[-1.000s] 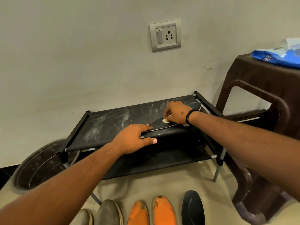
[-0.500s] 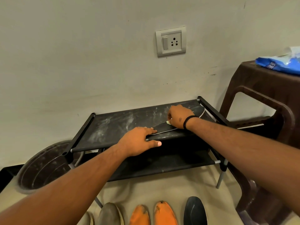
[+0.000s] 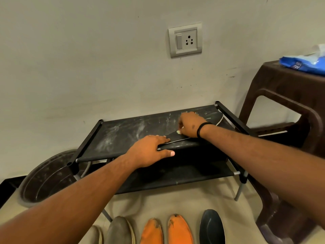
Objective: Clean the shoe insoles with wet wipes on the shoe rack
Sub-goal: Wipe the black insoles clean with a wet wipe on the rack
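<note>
Right now my left hand (image 3: 151, 150) lies on the near edge of the shoe rack's (image 3: 123, 136) top shelf, fingers stretched flat over the near end of a black insole (image 3: 177, 138) and thumb hooked over the shelf's front edge, pinning it down. The insole lies slantwise across the right half of the dusty top shelf, its white-edged far tip (image 3: 219, 118) close to the rack's right rail. My right hand (image 3: 190, 126), with a black band on the wrist, rests on the middle of the insole, fingers curled round a small pale wet wipe (image 3: 178, 132) of which only a bit peeks out at the thumb side, pressed to the insole.

On the floor near me lies a row of more insoles: two grey ones (image 3: 119, 229) on the left, two orange ones (image 3: 152, 231) in the middle, and a dark one (image 3: 212, 228) on the right. A brown plastic stool (image 3: 281, 95) stands just to the right of the rack, with a blue wipes pack (image 3: 302, 65) on top. A dark round tub (image 3: 47, 176) sits on the floor to the left, partly behind the rack's left leg. A switch and socket plate (image 3: 185, 40) is on the wall above the rack.
</note>
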`<state>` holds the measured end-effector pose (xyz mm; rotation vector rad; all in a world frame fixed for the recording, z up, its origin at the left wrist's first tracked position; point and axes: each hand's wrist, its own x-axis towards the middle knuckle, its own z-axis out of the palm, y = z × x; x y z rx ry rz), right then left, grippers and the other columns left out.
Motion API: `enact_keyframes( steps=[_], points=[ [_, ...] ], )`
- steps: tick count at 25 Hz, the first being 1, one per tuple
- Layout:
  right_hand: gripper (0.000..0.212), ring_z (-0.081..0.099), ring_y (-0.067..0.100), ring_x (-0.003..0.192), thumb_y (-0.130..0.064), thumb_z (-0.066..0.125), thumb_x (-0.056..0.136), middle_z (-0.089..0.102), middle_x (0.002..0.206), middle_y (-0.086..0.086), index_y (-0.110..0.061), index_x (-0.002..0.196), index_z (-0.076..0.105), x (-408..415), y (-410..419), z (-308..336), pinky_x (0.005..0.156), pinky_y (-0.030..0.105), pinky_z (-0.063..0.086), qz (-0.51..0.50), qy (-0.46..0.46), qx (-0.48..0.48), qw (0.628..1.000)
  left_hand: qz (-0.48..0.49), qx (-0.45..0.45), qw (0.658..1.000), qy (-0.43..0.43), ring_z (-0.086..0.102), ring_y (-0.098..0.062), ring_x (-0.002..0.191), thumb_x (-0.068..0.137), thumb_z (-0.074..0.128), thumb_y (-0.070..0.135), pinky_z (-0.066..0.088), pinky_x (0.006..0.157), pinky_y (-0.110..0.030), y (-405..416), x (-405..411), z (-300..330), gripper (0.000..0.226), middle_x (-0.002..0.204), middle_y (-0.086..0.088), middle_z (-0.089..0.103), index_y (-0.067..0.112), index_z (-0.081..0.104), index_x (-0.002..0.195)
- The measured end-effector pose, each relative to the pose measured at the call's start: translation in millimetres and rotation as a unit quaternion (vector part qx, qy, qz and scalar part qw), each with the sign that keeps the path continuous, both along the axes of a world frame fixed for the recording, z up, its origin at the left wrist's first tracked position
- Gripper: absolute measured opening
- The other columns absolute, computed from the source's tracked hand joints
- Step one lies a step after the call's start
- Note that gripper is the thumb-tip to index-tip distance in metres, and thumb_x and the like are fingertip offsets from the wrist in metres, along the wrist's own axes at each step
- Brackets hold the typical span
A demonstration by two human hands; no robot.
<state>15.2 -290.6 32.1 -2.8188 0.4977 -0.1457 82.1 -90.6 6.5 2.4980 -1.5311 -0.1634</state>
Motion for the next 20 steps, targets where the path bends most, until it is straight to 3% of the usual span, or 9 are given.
enact_keyframes(
  steps=[4,7,10,13,15,16,20],
  points=[
    [0.006,0.061,0.005,0.07,-0.013,0.07,0.087,0.07,0.079,-0.004,-0.013,0.084,0.075,-9,6,11,0.07,0.022,0.05,0.092,0.065,0.043,0.993,-0.007,0.004,1.0,-0.007,0.043,-0.014,0.138,0.088,0.052,0.069,0.039,0.112,-0.039,-2,-1,1,0.07,0.154,0.006,0.043,0.031,0.046,0.147],
    [0.009,0.065,0.023,0.086,-0.021,0.066,0.088,0.069,0.093,0.004,-0.013,0.093,0.068,-4,-7,10,0.082,0.039,0.055,0.0,0.047,-0.042,0.998,0.0,0.003,1.0,0.002,0.042,-0.013,0.139,0.087,0.053,0.07,0.038,0.113,-0.039,-3,1,-1,0.072,0.155,0.007,0.042,0.033,0.045,0.147],
    [0.016,0.064,0.032,0.096,-0.022,0.064,0.088,0.066,0.106,0.01,-0.016,0.103,0.064,2,1,3,0.085,0.041,0.055,-0.042,0.008,-0.075,0.996,0.0,-0.012,1.0,0.02,0.047,-0.012,0.136,0.085,0.059,0.067,0.039,0.112,-0.035,-2,0,0,0.073,0.151,0.006,0.047,0.029,0.048,0.146],
    [0.011,0.067,0.024,0.091,-0.021,0.069,0.087,0.072,0.099,0.006,-0.015,0.095,0.072,4,18,2,0.084,0.037,0.056,0.041,0.006,-0.019,0.999,0.018,-0.06,0.997,0.038,0.066,-0.006,0.102,0.077,0.069,0.065,0.055,0.092,-0.033,2,-2,0,0.062,0.119,0.007,0.07,0.027,0.066,0.126],
    [0.007,0.068,0.018,0.085,-0.015,0.07,0.086,0.074,0.092,0.003,-0.012,0.089,0.075,-1,24,8,0.081,0.032,0.056,0.097,0.04,0.016,0.994,0.029,-0.073,0.996,0.039,0.067,-0.003,0.08,0.073,0.072,0.068,0.058,0.076,-0.035,3,-2,0,0.052,0.093,0.009,0.073,0.029,0.073,0.108],
    [0.007,0.067,0.015,0.082,-0.013,0.069,0.086,0.075,0.09,0.003,-0.011,0.087,0.076,-2,22,11,0.078,0.029,0.054,0.108,0.058,0.021,0.992,0.031,-0.074,0.996,0.042,0.067,-0.003,0.079,0.072,0.072,0.068,0.058,0.076,-0.035,4,-2,0,0.052,0.092,0.008,0.074,0.029,0.074,0.106],
    [0.006,0.066,0.025,0.088,-0.018,0.066,0.088,0.066,0.088,0.003,-0.012,0.089,0.066,-1,-3,16,0.079,0.036,0.054,0.018,0.06,-0.052,0.997,0.033,-0.086,0.994,0.056,0.066,-0.011,0.107,0.07,0.077,0.064,0.054,0.095,-0.033,2,-1,1,0.072,0.126,0.001,0.069,0.018,0.07,0.125]
  ],
)
